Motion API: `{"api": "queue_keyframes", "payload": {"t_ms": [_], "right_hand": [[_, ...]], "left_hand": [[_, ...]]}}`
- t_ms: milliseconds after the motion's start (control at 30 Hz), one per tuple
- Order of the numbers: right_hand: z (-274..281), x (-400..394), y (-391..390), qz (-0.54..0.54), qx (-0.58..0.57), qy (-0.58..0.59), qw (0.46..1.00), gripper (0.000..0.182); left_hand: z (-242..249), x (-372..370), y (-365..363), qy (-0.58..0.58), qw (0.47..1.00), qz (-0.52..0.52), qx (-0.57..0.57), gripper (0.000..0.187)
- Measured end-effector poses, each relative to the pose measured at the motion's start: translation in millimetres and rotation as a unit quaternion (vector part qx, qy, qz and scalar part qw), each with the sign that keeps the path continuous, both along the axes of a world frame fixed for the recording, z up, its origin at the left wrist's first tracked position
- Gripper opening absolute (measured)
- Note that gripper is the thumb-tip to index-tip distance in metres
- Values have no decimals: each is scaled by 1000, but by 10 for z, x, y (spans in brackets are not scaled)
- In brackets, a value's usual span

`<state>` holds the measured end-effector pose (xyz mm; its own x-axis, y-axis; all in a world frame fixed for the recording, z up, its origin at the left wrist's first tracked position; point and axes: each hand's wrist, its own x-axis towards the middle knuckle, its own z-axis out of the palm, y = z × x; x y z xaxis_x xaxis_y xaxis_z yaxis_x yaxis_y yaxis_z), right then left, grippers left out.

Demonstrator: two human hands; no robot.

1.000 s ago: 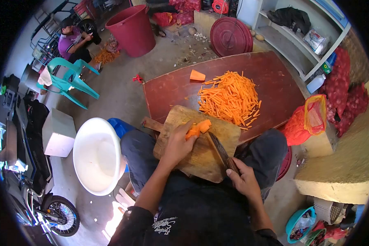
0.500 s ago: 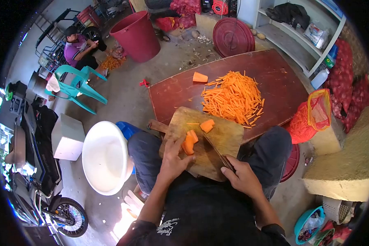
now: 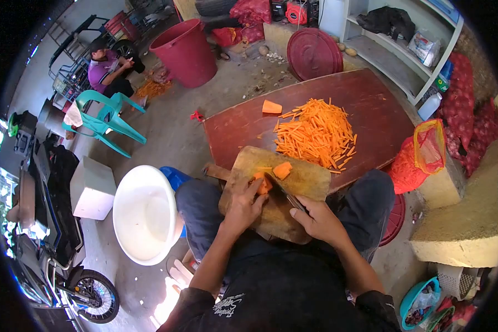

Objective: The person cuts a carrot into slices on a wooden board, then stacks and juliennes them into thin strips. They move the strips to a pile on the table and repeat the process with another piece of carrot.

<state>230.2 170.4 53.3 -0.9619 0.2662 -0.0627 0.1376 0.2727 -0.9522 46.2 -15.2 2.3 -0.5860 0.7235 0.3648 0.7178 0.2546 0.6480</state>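
On a worn wooden cutting board (image 3: 293, 224) across my lap, my left hand (image 3: 244, 205) presses a piece of carrot (image 3: 264, 185) with curled fingers. My right hand (image 3: 318, 219) grips a knife (image 3: 288, 196), its blade slanting up and left to the carrot's right side. Another carrot chunk (image 3: 283, 170) lies on the board just beyond the blade. Ahead, a heap of carrot sticks (image 3: 315, 133) covers part of a dark red table (image 3: 238, 130). A single thick carrot piece (image 3: 271, 107) sits near the table's far edge.
To my left stand a white basin (image 3: 144, 216), a white box (image 3: 92, 188), a green chair (image 3: 108, 122) and a motorcycle (image 3: 91, 296). Farther off, a person (image 3: 108, 66) sits near a red bin (image 3: 183, 54). An orange mesh bag (image 3: 412, 166) is at my right, below shelves (image 3: 382, 58).
The knife blade has moved left against the held carrot, and my right hand has shifted slightly left and up. My left fingers now cover more of the carrot.
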Motion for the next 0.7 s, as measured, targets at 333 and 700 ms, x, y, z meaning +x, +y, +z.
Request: {"api": "queue_keyframes", "payload": {"t_ms": [333, 700], "right_hand": [[2, -39, 83, 21, -10, -46, 999, 46], [-25, -16, 14, 1, -9, 8, 1000, 39]], "left_hand": [[-18, -105, -14, -25, 1000, -4, -18, 53], [-1, -163, 9, -22, 999, -20, -32, 53]]}}
